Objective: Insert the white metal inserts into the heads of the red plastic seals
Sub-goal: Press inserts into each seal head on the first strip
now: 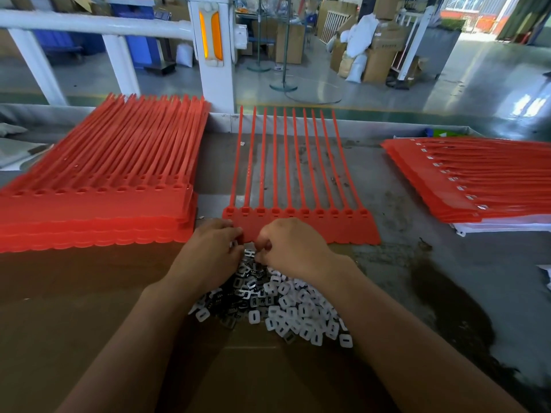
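Head cam: one joined strip of ten red plastic seals (pixel 343 231) lies mid-table, and all ten heads look empty, so I'd say this strip's barely started. One stack of red seals with white inserts showing (pixel 477 186) sits right, one empty-headed red stack (pixel 98 174) left. The heap of white metal inserts (pixel 286 302) is uncountable. Left hand (pixel 214 242) and right hand (pixel 286 242) curl their fingers over it by the strip's near edge; can't tell if either pinches one.

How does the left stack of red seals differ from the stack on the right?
Heads in the left stack show empty holes; those in the right stack carry white inserts. Tails of the left stack point straight ahead; the right stack's run to the right. Both are red seals piled flat.
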A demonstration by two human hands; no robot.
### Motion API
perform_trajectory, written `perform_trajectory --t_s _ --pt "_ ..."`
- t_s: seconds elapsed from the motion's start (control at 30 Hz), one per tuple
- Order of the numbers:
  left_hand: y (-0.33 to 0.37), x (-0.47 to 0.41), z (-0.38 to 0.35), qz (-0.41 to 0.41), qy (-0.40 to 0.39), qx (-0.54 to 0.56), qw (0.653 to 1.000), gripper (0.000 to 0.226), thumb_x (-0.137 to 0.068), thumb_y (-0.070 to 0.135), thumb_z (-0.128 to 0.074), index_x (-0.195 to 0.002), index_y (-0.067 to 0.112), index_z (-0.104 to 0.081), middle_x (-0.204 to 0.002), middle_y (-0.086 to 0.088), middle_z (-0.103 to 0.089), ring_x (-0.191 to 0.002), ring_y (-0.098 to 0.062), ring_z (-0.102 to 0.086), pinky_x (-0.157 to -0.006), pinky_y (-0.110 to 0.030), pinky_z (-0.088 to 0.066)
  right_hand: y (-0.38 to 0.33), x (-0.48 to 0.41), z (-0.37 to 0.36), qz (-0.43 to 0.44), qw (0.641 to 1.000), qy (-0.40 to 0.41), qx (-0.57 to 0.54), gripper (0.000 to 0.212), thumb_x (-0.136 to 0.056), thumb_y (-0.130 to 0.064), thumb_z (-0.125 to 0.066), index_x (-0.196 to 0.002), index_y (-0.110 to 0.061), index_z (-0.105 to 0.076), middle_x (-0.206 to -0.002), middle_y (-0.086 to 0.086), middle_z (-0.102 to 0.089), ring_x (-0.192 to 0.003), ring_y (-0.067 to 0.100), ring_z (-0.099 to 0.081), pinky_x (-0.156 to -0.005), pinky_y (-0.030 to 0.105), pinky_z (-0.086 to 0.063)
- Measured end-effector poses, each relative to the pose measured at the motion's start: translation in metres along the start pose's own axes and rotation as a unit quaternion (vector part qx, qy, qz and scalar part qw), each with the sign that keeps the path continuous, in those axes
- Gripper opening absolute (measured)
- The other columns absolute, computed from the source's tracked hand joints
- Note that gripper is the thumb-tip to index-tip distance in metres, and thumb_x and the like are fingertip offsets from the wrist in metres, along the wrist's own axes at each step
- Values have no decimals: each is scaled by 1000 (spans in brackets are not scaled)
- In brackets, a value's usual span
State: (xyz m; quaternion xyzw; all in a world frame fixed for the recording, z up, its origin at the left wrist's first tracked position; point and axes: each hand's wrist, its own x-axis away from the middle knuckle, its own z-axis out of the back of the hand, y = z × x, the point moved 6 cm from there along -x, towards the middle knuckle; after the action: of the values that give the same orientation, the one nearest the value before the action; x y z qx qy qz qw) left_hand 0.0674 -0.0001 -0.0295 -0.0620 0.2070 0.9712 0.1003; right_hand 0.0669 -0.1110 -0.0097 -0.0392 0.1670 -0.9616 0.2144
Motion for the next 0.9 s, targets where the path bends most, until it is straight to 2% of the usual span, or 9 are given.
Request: perform_trajectory --t_s 0.2,0.33,0.47,0.5,0.6,0.7,0.77,0.9 --pt "0 0 -2 0 5 -11 1000 37 -91 21 -51 -126 13 -55 -136 -4 -46 -124 -17 -38 -101 -21 -24 -2 -4 -3 -16 1000 23 -7 14 -86 -14 -59 -98 -13 -66 -104 3 -64 -95 20 -59 -79 34 -50" --pt "0 1 -1 -2 4 -7 1000 36 -90 21 -52 -125 13 -56 -134 -5 -47 -123 -18 -39 -101 -24 -27 0 -1 -2 -16 995 54 -77 9 -87 -14 -58 -90 -14 -66 -94 0 -66 -88 16 -59 -76 30 -48" --pt "0 1 -1 -2 0 -12 1000 38 -91 22 -51 -127 13 -54 -136 -4 -46 -125 -18 -39 -102 -25 -27 9 0 3 -53 977 63 -199 10 -89 -15 -57 -79 -17 -58 -80 -8 -61 -75 3 -55 -65 10 -42" --pt "0 2 -1 -1 0 -13 1000 37 -91 22 -51 -127 12 -54 -136 -4 -46 -125 -18 -39 -102 -25 -27 12 0 4 -63 971 60 -223 13 -89 -16 -58 -76 -19 -55 -79 -7 -61 -74 4 -57 -66 12 -45" --pt "3 3 -2 -2 3 -23 1000 34 -92 22 -48 -122 11 -57 -132 -5 -48 -122 -19 -41 -100 -26 -30 20 0 3 -94 945 43 -309 16 -85 -13 -63 -72 -20 -57 -77 1 -67 -71 11 -66 -69 29 -57" --pt "8 4 -4 -21 5 -51 998 29 -92 21 -45 -116 10 -58 -126 -5 -51 -115 -20 -45 -97 -27 -31 24 -3 5 -101 940 38 -323 16 -78 -11 -70 -66 -19 -62 -64 -7 -65 -58 2 -61 -60 19 -53" --pt "8 3 -5 -20 -1 -54 998 28 -92 21 -43 -115 11 -57 -125 -4 -51 -113 -20 -47 -96 -28 -34 25 -8 7 -108 938 37 -327 16 -73 -9 -73 -66 -19 -63 -63 -8 -63 -58 4 -58 -57 20 -49" --pt "8 4 -7 -17 -13 -64 998 29 -94 22 -39 -116 13 -55 -130 -3 -49 -116 -19 -48 -97 -28 -37 26 -28 15 -122 934 60 -330 24 -74 -5 -72 -72 -27 -62 -77 -6 -64 -73 9 -61 -73 28 -53"
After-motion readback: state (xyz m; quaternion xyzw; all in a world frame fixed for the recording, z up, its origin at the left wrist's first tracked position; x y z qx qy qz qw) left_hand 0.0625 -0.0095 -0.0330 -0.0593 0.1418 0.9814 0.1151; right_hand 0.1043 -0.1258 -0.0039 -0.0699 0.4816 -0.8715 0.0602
